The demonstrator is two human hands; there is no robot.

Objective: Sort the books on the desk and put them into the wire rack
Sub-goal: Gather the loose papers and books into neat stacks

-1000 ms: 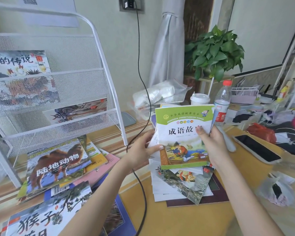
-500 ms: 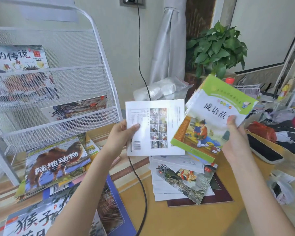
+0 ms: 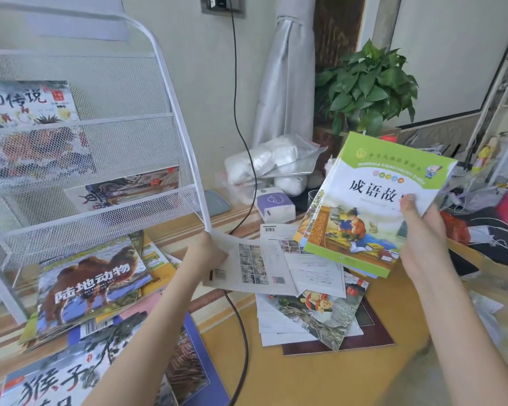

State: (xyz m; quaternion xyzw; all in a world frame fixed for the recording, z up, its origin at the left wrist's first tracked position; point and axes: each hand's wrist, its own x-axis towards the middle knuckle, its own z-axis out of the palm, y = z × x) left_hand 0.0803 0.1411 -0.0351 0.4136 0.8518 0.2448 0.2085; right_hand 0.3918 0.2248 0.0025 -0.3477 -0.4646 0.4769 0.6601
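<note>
My right hand (image 3: 423, 232) grips a green-and-white storybook (image 3: 373, 200), with other thin books behind it, tilted above the desk at the right. My left hand (image 3: 206, 256) holds a thin white booklet (image 3: 255, 265) by its left edge, low over the loose pile of books (image 3: 314, 315) at the desk's centre. The white wire rack (image 3: 123, 142) stands at the left with two books in its shelves. In front of it lies a stack topped by a camel book (image 3: 91, 282), and a monkey book (image 3: 71, 379) lies nearer me.
A black cable (image 3: 241, 317) runs from the wall socket down across the desk between the piles. A potted plant (image 3: 367, 89), plastic bags, a small purple-and-white box (image 3: 276, 205) and clutter crowd the back and right side of the desk.
The two hands first held the books together, then split them. My left hand has since lowered the white booklet toward the centre pile; my right hand keeps the green book raised at the right.
</note>
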